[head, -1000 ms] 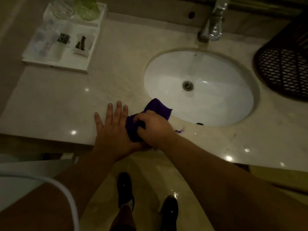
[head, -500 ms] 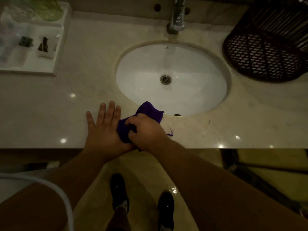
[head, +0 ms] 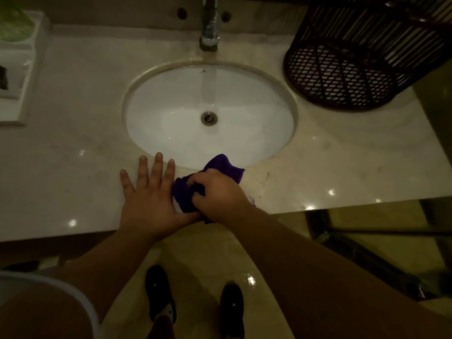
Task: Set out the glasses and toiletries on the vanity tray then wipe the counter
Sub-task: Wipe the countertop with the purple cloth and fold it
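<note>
While I am bunching the purple cloth (head: pixel 221 168) against the counter (head: pixel 73 152) just in front of the sink (head: pixel 210 111), I am weighing what could go wrong. A flap of the cloth is already hanging over the basin's front rim, so a careless push could be dragging grit or water into the bowl rather than off the stone. Since I am working right at the counter's near edge, a stroke pulled toward me could be sending the cloth off onto the floor. A wide sweep to my right could be knocking the dark wicker basket (head: pixel 362 67), which is standing well apart from my hands for now.

My right hand (head: pixel 217 194) is curling knuckles-up over the cloth, fingers clenched into its folds and gripping it tightly. My left hand (head: pixel 151 192) is lying flat and spread on the stone just beside it, holding nothing, its thumb side touching the cloth. Both forearms are reaching in from below, converging at the edge.

Far to my left, the vanity tray (head: pixel 23 94) is sitting half out of view; in this dim light I cannot be sure what it is holding.
</note>
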`<state>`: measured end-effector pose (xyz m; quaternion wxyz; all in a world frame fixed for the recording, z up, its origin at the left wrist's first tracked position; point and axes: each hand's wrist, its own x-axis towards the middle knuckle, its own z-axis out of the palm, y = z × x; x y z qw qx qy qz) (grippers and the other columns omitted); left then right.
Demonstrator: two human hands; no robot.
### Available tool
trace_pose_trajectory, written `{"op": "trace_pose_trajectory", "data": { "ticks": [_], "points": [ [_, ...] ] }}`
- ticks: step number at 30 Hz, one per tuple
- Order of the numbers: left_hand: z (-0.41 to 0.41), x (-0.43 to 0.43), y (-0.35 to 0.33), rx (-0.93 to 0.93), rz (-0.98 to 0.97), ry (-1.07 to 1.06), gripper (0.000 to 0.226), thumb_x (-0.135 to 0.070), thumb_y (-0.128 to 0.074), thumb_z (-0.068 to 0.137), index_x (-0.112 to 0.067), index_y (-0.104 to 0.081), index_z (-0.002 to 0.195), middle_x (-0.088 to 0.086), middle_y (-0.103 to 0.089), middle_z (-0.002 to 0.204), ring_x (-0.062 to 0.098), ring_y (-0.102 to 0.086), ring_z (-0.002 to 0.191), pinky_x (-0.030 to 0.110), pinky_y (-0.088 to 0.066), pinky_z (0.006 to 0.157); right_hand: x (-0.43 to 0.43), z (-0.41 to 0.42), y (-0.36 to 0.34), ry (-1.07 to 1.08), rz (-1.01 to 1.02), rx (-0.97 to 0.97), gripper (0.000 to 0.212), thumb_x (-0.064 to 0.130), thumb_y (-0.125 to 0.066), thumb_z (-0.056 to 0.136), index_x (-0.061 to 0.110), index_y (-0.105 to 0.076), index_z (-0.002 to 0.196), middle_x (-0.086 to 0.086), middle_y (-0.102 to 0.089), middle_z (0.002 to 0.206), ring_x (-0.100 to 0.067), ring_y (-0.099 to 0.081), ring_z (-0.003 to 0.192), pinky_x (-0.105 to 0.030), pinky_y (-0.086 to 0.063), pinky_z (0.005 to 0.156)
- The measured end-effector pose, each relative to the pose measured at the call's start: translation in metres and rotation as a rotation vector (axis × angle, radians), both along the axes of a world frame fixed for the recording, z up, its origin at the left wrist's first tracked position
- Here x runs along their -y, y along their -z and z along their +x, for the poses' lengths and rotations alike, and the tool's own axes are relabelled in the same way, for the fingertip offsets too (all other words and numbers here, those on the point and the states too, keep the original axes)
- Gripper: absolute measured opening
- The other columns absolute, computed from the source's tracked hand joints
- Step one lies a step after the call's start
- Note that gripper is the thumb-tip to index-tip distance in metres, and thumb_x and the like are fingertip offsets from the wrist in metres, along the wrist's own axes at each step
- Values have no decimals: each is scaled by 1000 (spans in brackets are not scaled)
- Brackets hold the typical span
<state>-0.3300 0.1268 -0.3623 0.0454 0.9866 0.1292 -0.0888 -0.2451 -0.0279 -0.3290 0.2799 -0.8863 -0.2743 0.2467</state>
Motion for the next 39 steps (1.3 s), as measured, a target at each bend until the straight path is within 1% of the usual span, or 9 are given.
{"op": "trace_pose_trajectory", "data": {
  "ticks": [8,16,20,25,29,31,33,36,39],
  "points": [
    [0,4,1,8,61,10,140,-106,-34,55,-13,-16,158,14,-8,166,39,0,151,73,-5,112,30,13,1,38,15,-1,36,23,-61,91,25,-66,126,-3,-60,119,-19,-61,96,-30,-53,77],
    [1,5,0,-19,76,2,139,-106,-33,56,-14,-12,159,13,-5,167,38,4,151,72,-4,113,67,34,1,67,7,-16,32,24,-61,90,27,-67,121,-1,-60,112,-17,-62,88,-38,-55,78],
    [1,6,-3,-34,77,-1,140,-106,-32,56,-14,-13,159,13,-4,167,37,5,151,72,-3,113,80,41,2,92,12,-6,30,25,-61,90,27,-68,119,3,-59,105,-13,-61,82,-32,-55,72],
    [2,6,-4,-50,76,-7,141,-107,-29,54,-15,-12,159,13,-3,167,37,7,151,71,-3,113,87,45,1,127,12,19,29,23,-62,88,26,-70,116,20,-51,84,-4,-60,74,-26,-55,67],
    [2,4,-4,-46,63,-10,143,-108,-28,53,-15,-13,159,13,-5,167,37,6,151,72,-2,113,82,43,1,151,-3,17,26,22,-61,89,27,-70,113,22,-53,80,-1,-59,69,-20,-50,61],
    [1,4,-5,-43,50,-8,142,-108,-27,53,-14,-14,159,13,-5,167,38,5,151,72,-2,112,79,44,0,163,-32,-25,27,20,-60,91,27,-69,115,18,-60,87,-1,-61,71,-17,-47,61],
    [1,3,-6,-51,35,-6,142,-108,-25,53,-15,-12,159,13,-3,167,38,7,151,72,-2,112,76,44,-4,168,-72,-52,31,16,-57,94,27,-68,121,11,-65,103,-2,-61,74,-13,-46,63],
    [1,2,-9,-64,17,-16,142,-109,-22,53,-16,-9,160,12,1,167,37,10,151,72,1,112,74,36,-18,173,-100,-10,32,14,-53,99,27,-69,124,7,-66,116,5,-52,70,-6,-39,59],
    [2,-2,-12,-115,-17,-32,142,-110,-15,50,-20,4,159,8,16,166,35,22,148,70,7,112,71,27,-38,197,-97,29,31,18,-51,101,31,-68,124,7,-63,121,2,-52,78,-7,-34,65]
  ]
}}
